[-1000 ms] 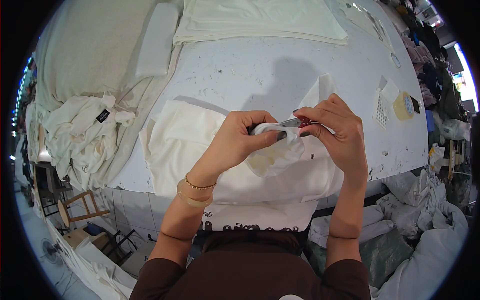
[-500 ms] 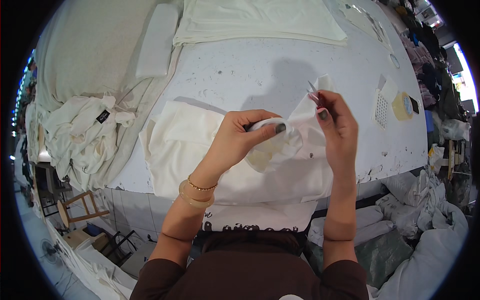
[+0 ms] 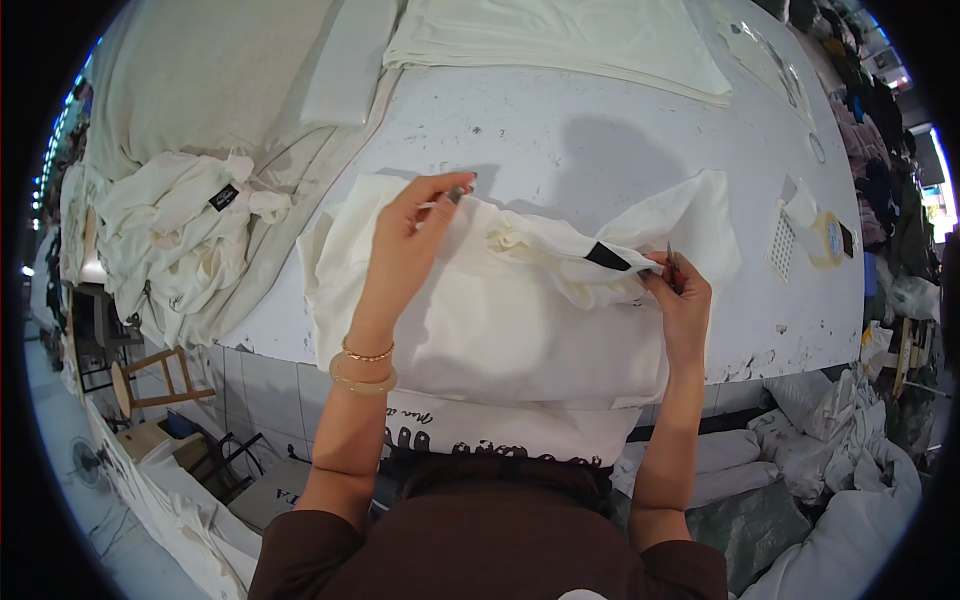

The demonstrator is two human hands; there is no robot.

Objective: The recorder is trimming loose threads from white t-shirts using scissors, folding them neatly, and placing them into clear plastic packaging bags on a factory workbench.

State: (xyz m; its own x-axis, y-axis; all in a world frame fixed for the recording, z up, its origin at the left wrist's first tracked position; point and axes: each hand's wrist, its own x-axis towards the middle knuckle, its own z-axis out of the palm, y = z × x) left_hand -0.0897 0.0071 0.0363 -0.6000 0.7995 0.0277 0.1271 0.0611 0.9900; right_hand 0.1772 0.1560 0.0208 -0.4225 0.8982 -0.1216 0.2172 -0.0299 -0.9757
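Note:
A white garment point(image 3: 520, 330) lies spread over the near edge of the white worktable point(image 3: 600, 140), with a small black label point(image 3: 607, 257) on a bunched fold. My left hand point(image 3: 415, 235) pinches the garment's far left edge and pulls it outward. My right hand point(image 3: 680, 300) grips the bunched fold just right of the label. A thin metal tool point(image 3: 671, 262) sticks up between its fingers. The two hands are far apart, with the cloth stretched between them.
A heap of white garments point(image 3: 170, 240) lies at the table's left end. Folded cream fabric point(image 3: 560, 35) sits at the far side. A tape roll and small cards point(image 3: 815, 235) are at the right. A wooden stool point(image 3: 150, 375) stands below left, and white bags point(image 3: 860, 500) lie below right.
The hands, close together over a small bunched piece before, have moved apart. The left hand went left, the right hand went right and down, and the garment is now spread wide.

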